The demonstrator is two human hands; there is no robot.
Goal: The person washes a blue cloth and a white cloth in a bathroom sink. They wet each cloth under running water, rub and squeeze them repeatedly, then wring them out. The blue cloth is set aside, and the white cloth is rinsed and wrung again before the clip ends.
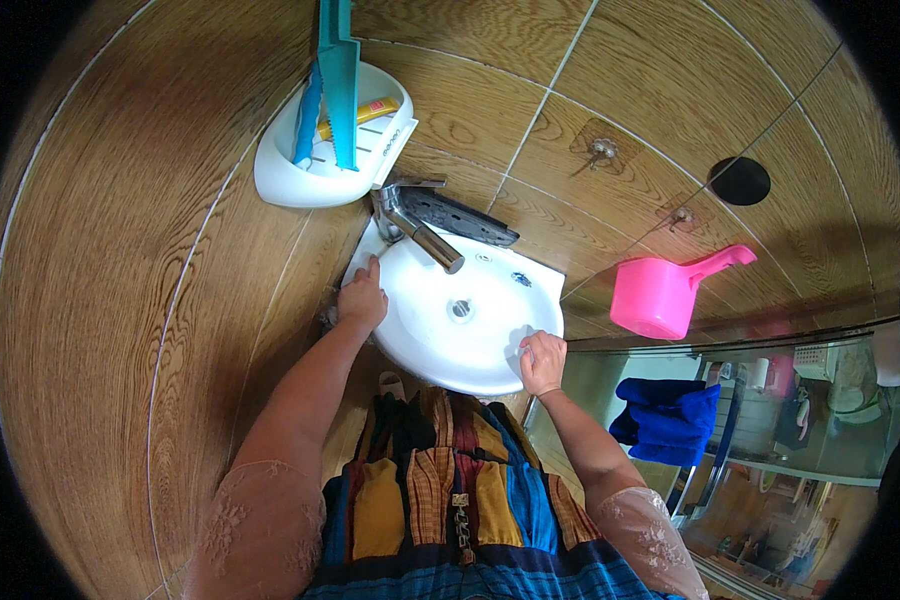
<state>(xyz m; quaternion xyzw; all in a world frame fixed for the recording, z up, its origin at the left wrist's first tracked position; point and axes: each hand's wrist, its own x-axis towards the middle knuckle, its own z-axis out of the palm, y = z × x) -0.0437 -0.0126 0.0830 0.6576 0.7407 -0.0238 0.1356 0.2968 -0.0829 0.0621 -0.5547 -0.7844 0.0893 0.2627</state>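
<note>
A white washbasin [435, 341] is in front of me, with a round drain [461, 309] in its bowl. A chrome faucet [424, 234] rises at its back left and reaches over the bowl. My left hand [364, 294] rests on the left rim, index finger stretched towards the faucet's base and the other fingers bent. At the right front rim lies my right hand [544, 361], fingers loosely curled and thumb apart. I see nothing held in either hand. A dark, grimy strip [457, 216] sits behind the faucet along the wall.
A white corner shelf [300, 187] holds a turquoise toothed tool [339, 97], a blue-handled item [307, 116] and a yellow tube [375, 110]. On the right wall hangs a pink dipper [652, 298]. A blue towel [667, 420] hangs by the glass partition [585, 397].
</note>
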